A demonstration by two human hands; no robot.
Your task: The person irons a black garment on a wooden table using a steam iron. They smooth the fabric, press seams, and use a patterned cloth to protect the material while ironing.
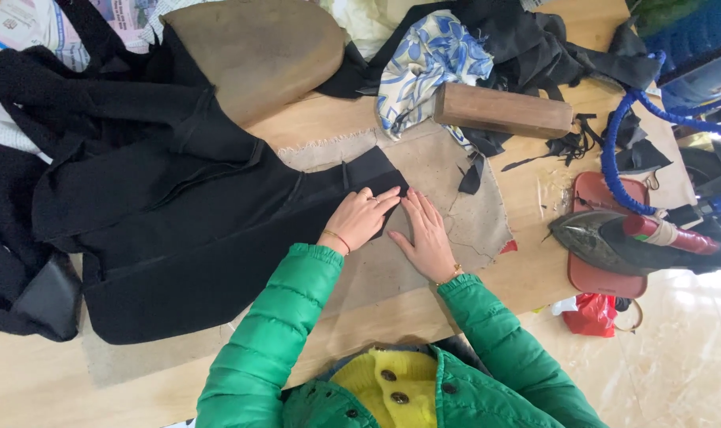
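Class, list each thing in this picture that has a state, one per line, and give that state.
Left hand: flat, pressing the sleeve.
Right hand: flat on the cloth beside the sleeve end.
Black sleeve: stretched flat on the cloth.
Iron: resting on its red stand.
Wooden block: lying flat.

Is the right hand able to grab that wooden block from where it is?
Probably yes. The right hand lies flat on the cloth pad, and the wooden block sits beyond it with only thin black scraps lying between. Nothing covers the block's near side.
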